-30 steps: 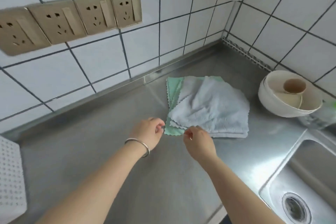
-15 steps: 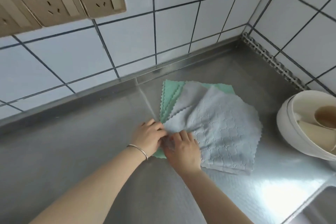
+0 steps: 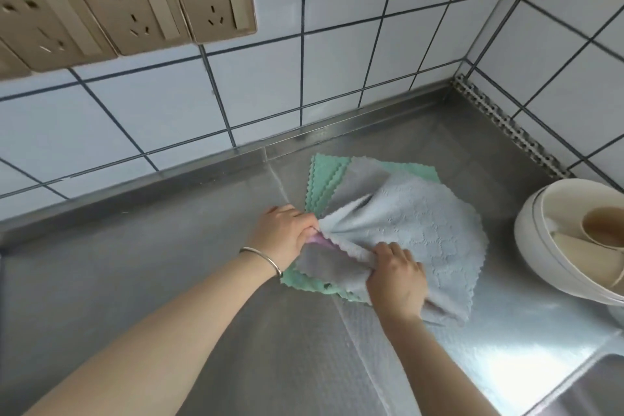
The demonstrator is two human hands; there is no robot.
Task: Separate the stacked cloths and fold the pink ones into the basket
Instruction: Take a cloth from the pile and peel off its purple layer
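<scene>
Cloths (image 3: pixel 398 213) fanned in a stack on the steel surface (image 3: pixel 169 280) near the wall corner — left hand (image 3: pixel 287 235) in a closed grip on a bunched corner, pink edge (image 3: pixel 317 240) seemingly showing there, right hand (image 3: pixel 396 282) clutching the light grey top cloth (image 3: pixel 432 223) — cream bowl (image 3: pixel 540 246) to the right.

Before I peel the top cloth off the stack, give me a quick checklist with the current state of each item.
1. Left hand grips the stack's near corner: ok.
2. Right hand holds the light blue cloth by its lifted edge: ok.
3. Pink cloth located: ok, a sliver shows by the left hand.
4. Green cloths stay flat underneath: ok.
5. Basket in view: not ok, none visible.
6. Bowl apart from the cloths: ok.
</scene>
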